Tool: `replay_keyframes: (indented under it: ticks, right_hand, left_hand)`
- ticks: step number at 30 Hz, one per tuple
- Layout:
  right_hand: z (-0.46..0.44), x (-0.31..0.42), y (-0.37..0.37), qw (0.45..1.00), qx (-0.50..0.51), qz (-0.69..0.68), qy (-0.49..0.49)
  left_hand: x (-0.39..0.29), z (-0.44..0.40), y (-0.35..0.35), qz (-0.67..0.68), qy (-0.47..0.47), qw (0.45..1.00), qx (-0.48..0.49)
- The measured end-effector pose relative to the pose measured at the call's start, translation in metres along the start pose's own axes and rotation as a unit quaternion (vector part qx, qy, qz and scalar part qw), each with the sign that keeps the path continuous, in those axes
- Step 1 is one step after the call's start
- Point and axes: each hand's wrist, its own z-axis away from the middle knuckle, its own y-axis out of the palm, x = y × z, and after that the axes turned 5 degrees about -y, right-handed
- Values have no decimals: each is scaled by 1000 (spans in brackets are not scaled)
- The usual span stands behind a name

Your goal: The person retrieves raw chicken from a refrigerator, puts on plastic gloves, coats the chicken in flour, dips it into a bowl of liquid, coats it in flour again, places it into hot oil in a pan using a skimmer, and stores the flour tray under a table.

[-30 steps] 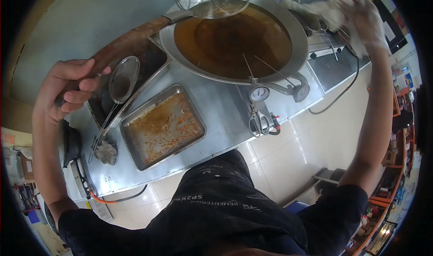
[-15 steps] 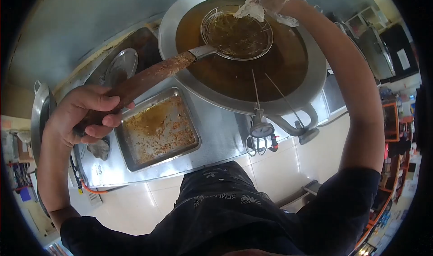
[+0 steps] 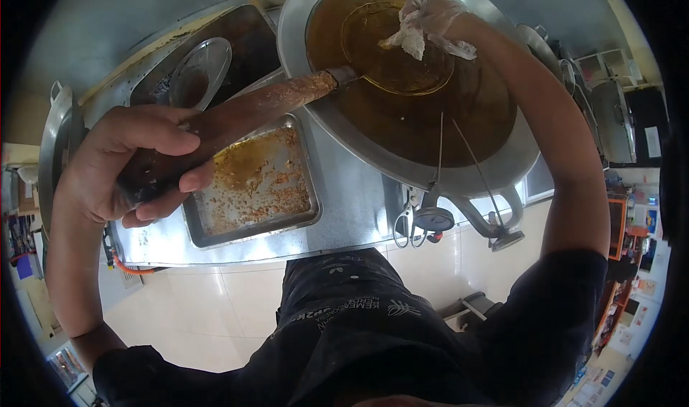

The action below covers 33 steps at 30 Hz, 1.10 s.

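Observation:
My left hand is closed around the thick wooden handle of a round wire skimmer. Its wire basket lies sunk in the brown oil of a large metal wok, only the ring showing clearly. Over the basket, my right hand, in a clear plastic glove, pinches a ragged piece coated in pale, wet batter. The piece hangs down close to the oil's surface; whether its tip touches the oil I cannot tell. What is under the batter is hidden.
Two probe thermometers are clipped at the wok's near rim, beside its loop handle and a pair of scissors. A metal tray with oily crumbs stands on the steel counter. Behind it are a dark pan and a clear oval lid.
The skimmer basket has gone lower, down into the oil. My right hand has come down over it with the battered piece. The whole view has shifted slightly.

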Motion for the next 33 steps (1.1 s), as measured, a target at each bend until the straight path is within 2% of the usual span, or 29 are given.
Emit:
replay_keyframes:
  ticks: [2,3,5,6,8,9,10,11,12,13,15,17,18,19,21,23,25,27,29,31,33]
  right_hand:
    - [-5,-1,0,998,40,-2,50]
    - [-4,4,7,994,16,73,76]
    - [0,1,8,982,-13,182,56]
    - [3,-17,-4,976,-19,216,9]
    - [12,-66,-26,998,-28,31,-45]
    - [18,-97,-38,980,-32,-188,-52]
    - [28,-110,-47,916,-39,-396,-58]
    - [41,-92,-58,995,-24,-97,10]
    - [59,-57,-77,974,-5,211,84]
    - [81,-20,-93,855,20,494,154]
    - [146,49,-106,841,51,531,91]
    - [225,61,-104,793,-126,593,-58]
    - [255,90,-83,919,-279,276,47]
    - [284,122,-59,905,-394,-83,136]
    - [348,148,-18,838,-487,-138,206]
    - [410,165,29,743,-556,-84,363]
    - [460,199,86,667,-561,-5,490]
    - [526,223,158,593,-648,-184,442]
    - [544,269,206,513,-657,-202,514]
    - [558,318,235,467,-673,-199,537]
    - [590,353,261,432,-725,-207,494]
  left_hand:
    - [3,1,2,-18,8,1000,-2]
    - [5,1,3,-29,14,999,-3]
    - [10,0,4,-33,7,999,-11]
    - [11,-1,4,-37,5,999,-16]
    - [13,1,9,-32,2,999,-32]
    - [14,2,11,-32,1,999,-39]
    - [17,1,11,-23,3,999,-37]
    - [21,-1,9,-16,5,999,-36]
    - [24,-3,8,-10,7,999,-34]
    - [27,-2,8,-4,1,1000,-21]
    - [34,4,6,7,-10,1000,1]
    - [48,7,-2,22,8,998,52]
    - [57,7,-10,18,24,997,76]
    - [65,7,-17,17,40,994,99]
    - [80,7,-23,45,78,982,166]
    - [95,2,-25,66,109,955,267]
    - [117,-11,-34,52,115,917,377]
    - [138,-24,-43,-8,115,884,452]
    - [165,-37,-47,-28,104,880,463]
    - [186,-45,-41,-22,91,880,466]
    - [206,-47,-26,12,70,887,456]
